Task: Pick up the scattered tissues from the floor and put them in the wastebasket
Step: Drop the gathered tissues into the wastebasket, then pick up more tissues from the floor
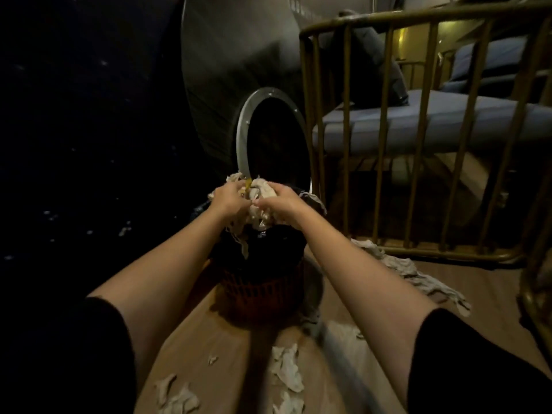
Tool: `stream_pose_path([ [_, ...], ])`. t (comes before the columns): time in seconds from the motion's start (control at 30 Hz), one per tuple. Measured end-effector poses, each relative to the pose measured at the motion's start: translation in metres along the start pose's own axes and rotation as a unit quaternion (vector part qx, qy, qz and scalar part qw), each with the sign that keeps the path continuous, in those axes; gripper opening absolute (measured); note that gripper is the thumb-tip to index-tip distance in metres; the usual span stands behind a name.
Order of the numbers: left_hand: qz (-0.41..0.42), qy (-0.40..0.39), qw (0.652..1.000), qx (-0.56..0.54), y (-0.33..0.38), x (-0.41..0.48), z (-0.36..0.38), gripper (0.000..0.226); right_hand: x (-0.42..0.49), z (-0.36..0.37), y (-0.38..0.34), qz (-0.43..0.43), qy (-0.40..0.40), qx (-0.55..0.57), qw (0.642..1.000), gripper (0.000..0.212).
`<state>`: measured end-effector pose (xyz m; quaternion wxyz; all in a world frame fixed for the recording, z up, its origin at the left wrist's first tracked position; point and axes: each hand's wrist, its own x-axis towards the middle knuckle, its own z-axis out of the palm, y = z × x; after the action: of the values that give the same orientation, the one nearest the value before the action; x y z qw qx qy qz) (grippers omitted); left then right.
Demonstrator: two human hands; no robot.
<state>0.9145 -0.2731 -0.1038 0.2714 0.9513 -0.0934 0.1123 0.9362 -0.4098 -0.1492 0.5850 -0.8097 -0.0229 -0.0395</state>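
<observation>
A dark wastebasket (pixel 263 288) with a reddish mesh base stands on the wooden floor in the middle of the view. Over its mouth both hands hold a bundle of crumpled white tissues (pixel 263 189). My left hand (pixel 228 197) grips the bundle's left side and my right hand (pixel 279 201) its right side. A strip of tissue (pixel 243 246) hangs down the basket's front. Loose tissues lie on the floor near me: one crumpled piece (pixel 286 369) at centre, another (pixel 176 395) at lower left, and a long trail of tissue (pixel 418 273) at the right.
A round metal-rimmed opening (pixel 243 130) in a large grey body stands right behind the basket. A brass-coloured railing (pixel 388 144) closes off the right side, with a blue cushioned seat behind it. The left is dark. A grey pole (pixel 337 354) slants across the floor near me.
</observation>
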Motion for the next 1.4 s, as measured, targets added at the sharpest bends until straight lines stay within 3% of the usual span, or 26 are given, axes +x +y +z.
stream_pose_path([
  [0.07, 0.005, -0.007, 1.000, -0.018, -0.009, 0.001, 0.000, 0.054, -0.017, 0.012, -0.008, 0.001, 0.026, 0.019, 0.999, 0.081],
  [0.27, 0.165, 0.161, 0.973, 0.015, -0.028, -0.035, 0.015, 0.038, -0.036, 0.015, 0.009, -0.145, 0.145, -0.019, 0.979, 0.029],
  [0.33, 0.202, 0.181, 0.962, 0.009, -0.028, -0.054, 0.029, 0.032, -0.050, 0.005, 0.020, -0.195, 0.183, -0.069, 0.961, 0.017],
  [0.43, 0.250, 0.114, 0.961, 0.029, -0.032, -0.095, 0.070, 0.026, -0.073, -0.009, 0.067, -0.199, 0.203, -0.142, 0.948, 0.010],
  [0.5, 0.259, 0.019, 0.964, 0.052, -0.043, -0.121, 0.108, 0.026, -0.083, -0.019, 0.117, -0.135, 0.176, -0.196, 0.955, 0.010],
  [0.67, 0.171, -0.216, 0.951, 0.142, -0.071, -0.147, 0.203, 0.054, -0.102, -0.048, 0.235, 0.069, 0.019, -0.313, 0.947, 0.041],
  [0.8, 0.106, -0.251, 0.948, 0.164, -0.079, -0.129, 0.256, 0.059, -0.110, -0.053, 0.291, 0.108, -0.058, -0.377, 0.918, 0.052],
  [0.87, 0.082, -0.273, 0.941, 0.181, -0.083, -0.116, 0.279, 0.074, -0.111, -0.051, 0.314, 0.117, -0.067, -0.405, 0.904, 0.054],
  [0.97, 0.073, -0.292, 0.933, 0.196, -0.084, -0.098, 0.304, 0.086, -0.106, -0.050, 0.331, 0.098, -0.056, -0.433, 0.894, 0.035],
  [1.03, 0.098, -0.259, 0.945, 0.177, -0.084, -0.089, 0.315, 0.069, -0.107, -0.050, 0.333, 0.056, -0.018, -0.436, 0.898, 0.013],
  [1.13, 0.082, -0.172, 0.976, 0.109, -0.083, -0.088, 0.316, 0.023, -0.130, -0.046, 0.341, -0.010, 0.037, -0.444, 0.895, 0.014],
  [1.2, 0.067, -0.167, 0.978, 0.105, -0.082, -0.099, 0.307, 0.016, -0.152, -0.041, 0.345, -0.041, 0.065, -0.443, 0.893, 0.016],
  [1.3, 0.061, -0.196, 0.974, 0.099, -0.090, -0.122, 0.278, 0.021, -0.166, -0.036, 0.338, -0.018, 0.094, -0.408, 0.908, 0.020],
  [1.4, 0.041, -0.186, 0.980, 0.051, -0.115, -0.154, 0.240, 0.019, -0.167, -0.019, 0.318, -0.011, 0.064, -0.348, 0.935, 0.019],
])
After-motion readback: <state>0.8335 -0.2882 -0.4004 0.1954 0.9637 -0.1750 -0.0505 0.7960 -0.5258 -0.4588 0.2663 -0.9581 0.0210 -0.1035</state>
